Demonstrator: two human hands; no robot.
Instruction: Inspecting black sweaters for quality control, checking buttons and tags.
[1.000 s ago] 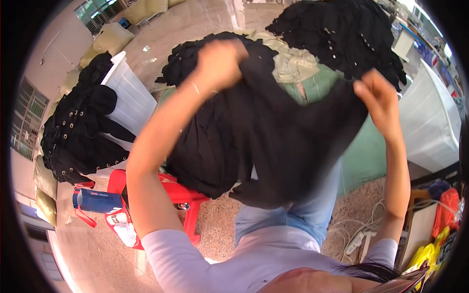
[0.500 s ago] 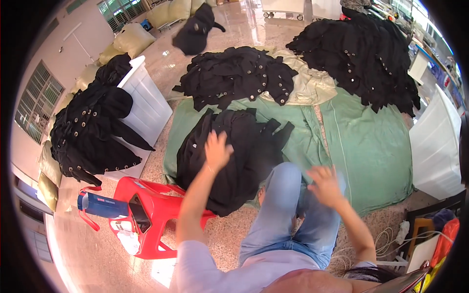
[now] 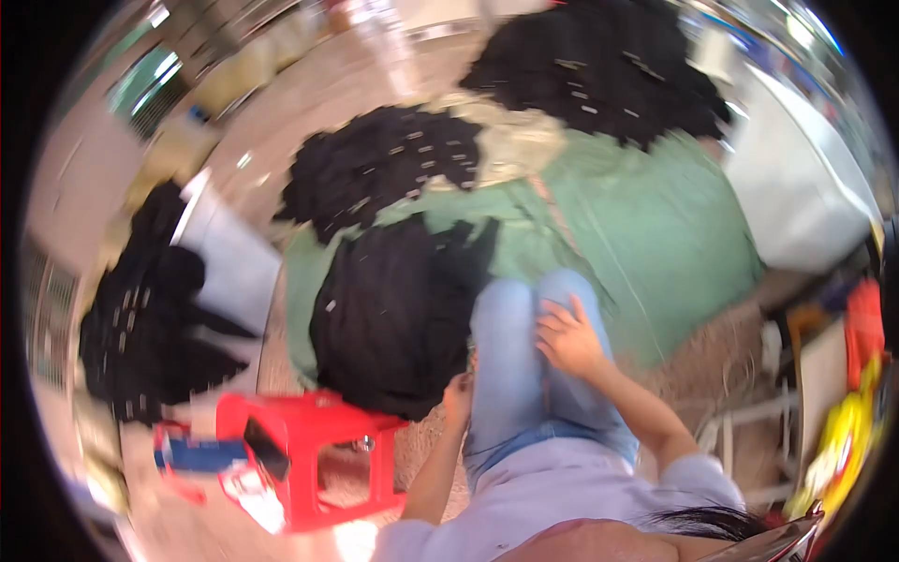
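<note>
My right hand (image 3: pixel 569 339) lies over my right thigh with its fingers spread, holding nothing. Low beside my left leg, my left hand (image 3: pixel 457 401) is at the near right edge of a pile of black garments (image 3: pixel 393 314); its fingers are blurred and partly hidden, so I cannot tell what they do. That pile rests on a green cloth (image 3: pixel 646 225) in front of me. Beyond it is a second heap of black garments (image 3: pixel 375 169) with round metallic-looking rings, partly on a pale cloth (image 3: pixel 524 140).
At my left stands a red stool (image 3: pixel 318 421) bearing a phone (image 3: pixel 267 450) and a blue bottle (image 3: pixel 201 456). Black garments (image 3: pixel 140 318) hang over a white bin (image 3: pixel 234 281). Another white bin (image 3: pixel 796 178) is at right. A large black heap (image 3: pixel 599 75) and a person (image 3: pixel 384 42) are farther off.
The view has swung and blurred. My left hand has dropped from the near pile to beside my leg; my right hand has come onto my thigh. The black garment in mid-air is out of sight.
</note>
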